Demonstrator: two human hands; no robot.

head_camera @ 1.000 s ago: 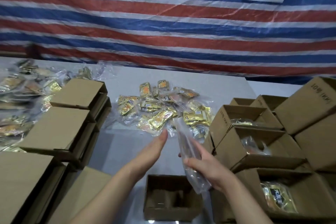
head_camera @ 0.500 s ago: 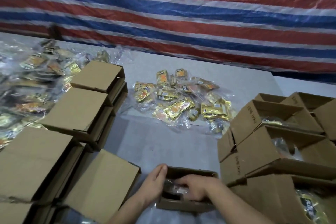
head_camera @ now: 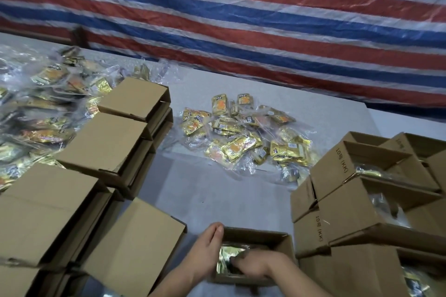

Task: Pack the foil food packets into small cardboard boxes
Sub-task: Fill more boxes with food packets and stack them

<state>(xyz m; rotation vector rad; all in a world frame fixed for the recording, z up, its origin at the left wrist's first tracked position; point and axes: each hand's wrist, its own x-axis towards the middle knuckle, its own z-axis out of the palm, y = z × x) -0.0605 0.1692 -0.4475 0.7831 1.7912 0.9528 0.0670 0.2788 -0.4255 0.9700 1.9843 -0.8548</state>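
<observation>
While your right hand presses a gold foil food packet down inside the small open brown cardboard box (fingers curled, grip unclear), your left hand braces its left wall with straight fingers. More bagged packets lie heaped mid-worktop, well beyond.

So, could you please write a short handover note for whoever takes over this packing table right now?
Left hand: flat against the left wall of the small open brown cardboard box in front.
Right hand: inside that box, pushing down a shiny gold foil packet; grip unclear.
Done: open boxes on the right already show packets inside.
Left: the loose pile of bagged gold packets mid-table, a larger heap far left, and the plain boxes on the left.
</observation>
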